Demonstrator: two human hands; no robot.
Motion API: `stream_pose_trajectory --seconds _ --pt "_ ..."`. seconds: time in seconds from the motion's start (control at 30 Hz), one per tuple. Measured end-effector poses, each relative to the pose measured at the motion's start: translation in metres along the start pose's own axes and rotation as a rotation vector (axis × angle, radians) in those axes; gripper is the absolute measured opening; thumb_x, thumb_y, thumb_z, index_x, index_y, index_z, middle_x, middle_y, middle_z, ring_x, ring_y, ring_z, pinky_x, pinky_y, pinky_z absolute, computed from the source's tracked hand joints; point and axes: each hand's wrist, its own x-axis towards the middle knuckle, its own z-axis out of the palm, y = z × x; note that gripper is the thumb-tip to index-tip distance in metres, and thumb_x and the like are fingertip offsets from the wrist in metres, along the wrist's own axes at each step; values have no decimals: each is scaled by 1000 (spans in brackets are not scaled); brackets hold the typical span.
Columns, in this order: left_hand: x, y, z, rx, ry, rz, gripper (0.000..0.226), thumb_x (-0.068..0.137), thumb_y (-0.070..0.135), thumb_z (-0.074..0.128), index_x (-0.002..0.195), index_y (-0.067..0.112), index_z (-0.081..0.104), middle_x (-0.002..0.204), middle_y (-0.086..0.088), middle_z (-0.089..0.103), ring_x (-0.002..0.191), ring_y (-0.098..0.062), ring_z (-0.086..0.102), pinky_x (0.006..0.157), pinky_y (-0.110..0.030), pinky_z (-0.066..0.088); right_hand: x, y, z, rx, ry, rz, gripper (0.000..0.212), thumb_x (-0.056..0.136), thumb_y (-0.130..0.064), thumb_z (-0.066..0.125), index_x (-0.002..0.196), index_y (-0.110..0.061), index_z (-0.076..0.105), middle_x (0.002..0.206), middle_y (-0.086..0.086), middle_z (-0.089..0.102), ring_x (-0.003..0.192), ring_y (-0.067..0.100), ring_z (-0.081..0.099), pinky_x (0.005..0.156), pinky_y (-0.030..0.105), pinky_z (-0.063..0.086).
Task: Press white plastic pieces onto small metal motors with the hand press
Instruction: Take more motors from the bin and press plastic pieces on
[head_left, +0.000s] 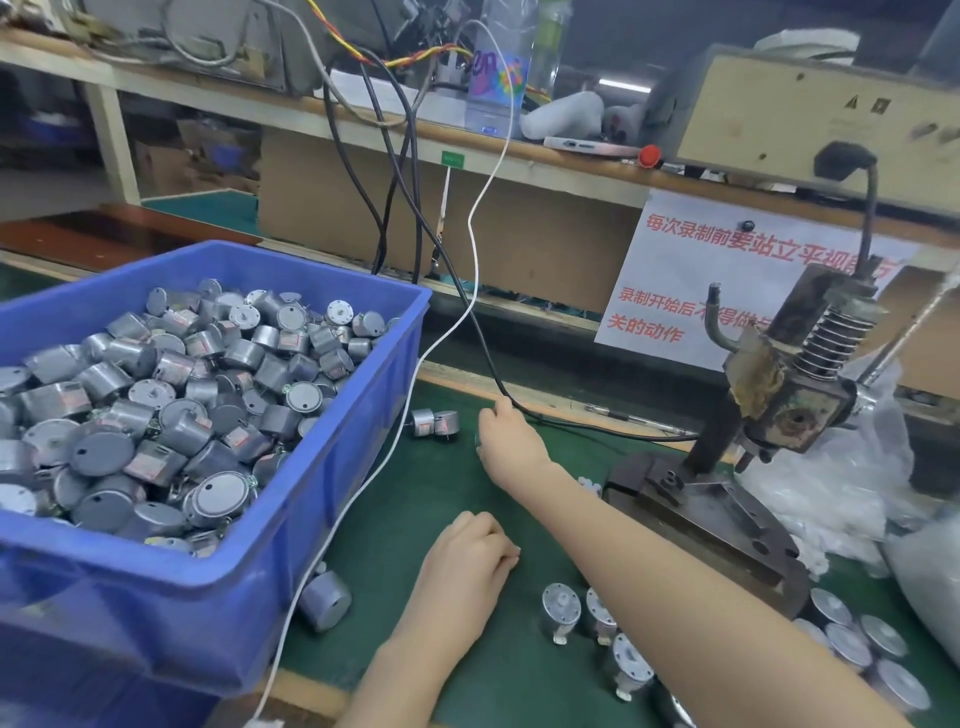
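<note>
My right hand (506, 436) reaches across the green mat (415, 519), just right of two small metal motors (434, 422) lying on their sides. Its fingers point away from me, so I cannot see whether they hold anything. My left hand (467, 551) rests on the mat nearer to me with loosely curled fingers and nothing visible in it. The hand press (779, 395) stands to the right on its dark metal base (701, 509). A few white plastic pieces (589, 486) lie by the base's left corner. Several upright motors (561, 608) stand near the front edge.
A blue bin (311, 519) heaped with several grey motors (171, 395) fills the left side. One motor (324, 600) lies beside it. A white cable (363, 478) and a black cable (571, 421) cross the mat. A clear plastic bag (831, 493) sits right of the press.
</note>
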Motion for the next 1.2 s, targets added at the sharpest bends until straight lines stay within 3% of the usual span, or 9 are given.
stream_pose_trajectory --seconds 0.1,0.23,0.4,0.5,0.63,0.77,0.93,1.1,1.2 --pt "1 -1 -1 -49 17 -35 25 96 26 47 109 18 67 103 4 56 101 -12 44 84 -17 35 2 5 2 66 12 27 34 93 -19 54 120 -4 40 127 15 42 115 32 46 87 37 40" --pt "3 0 -3 -159 61 -73 18 93 21 54 99 14 69 95 4 57 94 -10 44 80 -13 34 4 7 4 8 33 -51 32 91 -24 58 110 -8 38 118 15 54 107 33 52 74 34 33" --pt "5 0 -5 -220 159 -162 9 87 12 61 86 11 69 77 14 46 82 -7 40 71 -10 29 -5 16 3 -117 75 -109 37 94 -37 49 113 -6 50 115 13 57 107 30 50 83 35 37" --pt "4 -1 -6 -208 188 -202 8 87 12 61 85 11 68 73 16 43 81 -9 41 68 -14 27 -25 22 5 123 111 1 39 93 -41 48 106 -5 53 106 11 62 102 28 53 79 34 40" --pt "5 -3 -5 -207 211 -242 8 88 13 59 85 12 67 71 17 42 79 -9 41 66 -15 26 -68 29 0 456 112 30 40 95 -36 49 128 -14 47 108 5 61 105 20 53 80 27 36" --pt "4 -3 -6 -191 227 -258 10 89 15 58 85 11 67 72 12 44 79 -12 44 65 -19 28 -105 38 -10 621 23 102 38 91 -36 55 126 -22 52 102 -1 58 90 16 58 78 25 40" --pt "3 -2 -8 -183 231 -275 11 89 14 57 84 11 65 70 14 42 78 -13 43 64 -20 26 -122 35 -13 768 -33 184 36 90 -29 56 125 -17 56 118 0 61 100 20 63 91 26 46" --pt "2 -2 -8 -194 230 -289 11 89 13 56 83 11 65 69 14 43 78 -13 45 63 -20 27 -130 24 1 648 5 131 52 97 -33 43 146 -23 29 130 4 45 121 15 42 87 19 30" --pt "4 -2 -8 -189 234 -285 11 88 13 56 82 10 65 69 14 43 77 -14 45 63 -19 26 -128 24 4 585 15 100 48 99 -33 38 146 -22 30 132 3 41 123 14 39 75 15 23"
